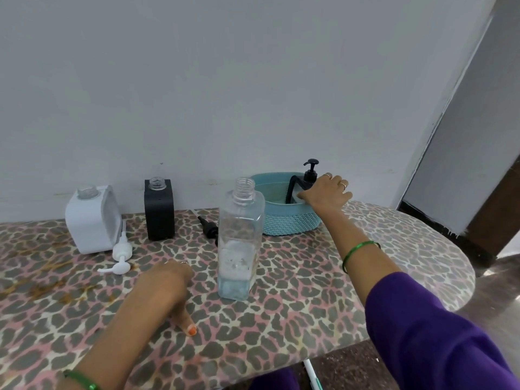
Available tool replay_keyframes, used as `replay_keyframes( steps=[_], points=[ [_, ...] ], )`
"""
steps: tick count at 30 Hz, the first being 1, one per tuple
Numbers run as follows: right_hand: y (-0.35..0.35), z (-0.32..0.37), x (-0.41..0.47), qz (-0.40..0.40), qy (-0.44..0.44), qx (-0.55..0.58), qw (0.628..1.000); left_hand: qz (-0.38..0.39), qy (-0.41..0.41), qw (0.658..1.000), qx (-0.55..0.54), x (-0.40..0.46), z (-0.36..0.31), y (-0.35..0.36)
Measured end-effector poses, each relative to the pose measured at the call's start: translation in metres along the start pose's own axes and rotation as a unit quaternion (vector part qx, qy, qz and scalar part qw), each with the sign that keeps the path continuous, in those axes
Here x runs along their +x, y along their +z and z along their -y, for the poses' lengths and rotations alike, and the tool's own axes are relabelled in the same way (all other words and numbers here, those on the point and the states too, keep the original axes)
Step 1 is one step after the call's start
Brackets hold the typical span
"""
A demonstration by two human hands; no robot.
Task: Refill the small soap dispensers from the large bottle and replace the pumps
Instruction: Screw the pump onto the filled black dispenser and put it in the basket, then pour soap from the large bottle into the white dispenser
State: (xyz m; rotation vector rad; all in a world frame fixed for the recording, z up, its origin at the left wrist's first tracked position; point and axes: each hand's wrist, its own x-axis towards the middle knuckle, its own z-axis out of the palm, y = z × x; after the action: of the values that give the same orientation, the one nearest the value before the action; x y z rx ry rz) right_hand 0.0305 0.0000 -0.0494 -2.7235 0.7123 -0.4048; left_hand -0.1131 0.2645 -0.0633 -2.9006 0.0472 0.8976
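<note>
Leopard-print table (281, 319): large bottle (240, 243) upright, open neck pointing up

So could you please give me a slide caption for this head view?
Right hand reaches a dispenser in the basket; bottle stands uncapped.

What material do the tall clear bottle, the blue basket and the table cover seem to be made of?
Tall clear bottle: likely glossy transparent plastic; the pattern behind shows through it and its neck is threaded. Blue basket: probably matte moulded plastic, with a woven-look perforated wall. Table cover: leopard print; it looks like a smooth sheet, vinyl or cloth, I cannot tell which.
</note>
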Motion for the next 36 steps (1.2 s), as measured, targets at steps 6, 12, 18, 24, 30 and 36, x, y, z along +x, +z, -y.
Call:
replay_keyframes(
  steps=[6,12,18,24,30,36],
  points=[
    [-0.026,-0.011,-0.034,-0.074,-0.057,0.27,0.958,-0.007,0.009,1.0,0.008,0.002,-0.005,-0.008],
    [-0.026,-0.034,-0.137,0.072,-0.135,0.481,0.863,-0.019,0.011,1.0,0.015,0.004,-0.008,-0.011],
    [0.013,-0.028,-0.193,0.235,-0.215,0.497,0.807,-0.055,0.02,0.998,-0.023,-0.003,-0.001,-0.001],
    [0.031,-0.007,-0.197,0.192,-0.21,0.514,0.81,-0.113,0.04,0.991,-0.055,-0.014,0.016,0.019],
    [0.033,0.006,-0.21,0.162,-0.216,0.512,0.815,-0.182,0.047,0.976,-0.108,-0.015,0.032,0.039],
    [0.041,0.027,-0.238,0.197,-0.248,0.545,0.776,-0.205,0.057,0.961,-0.176,-0.019,0.042,0.05]
  ],
)
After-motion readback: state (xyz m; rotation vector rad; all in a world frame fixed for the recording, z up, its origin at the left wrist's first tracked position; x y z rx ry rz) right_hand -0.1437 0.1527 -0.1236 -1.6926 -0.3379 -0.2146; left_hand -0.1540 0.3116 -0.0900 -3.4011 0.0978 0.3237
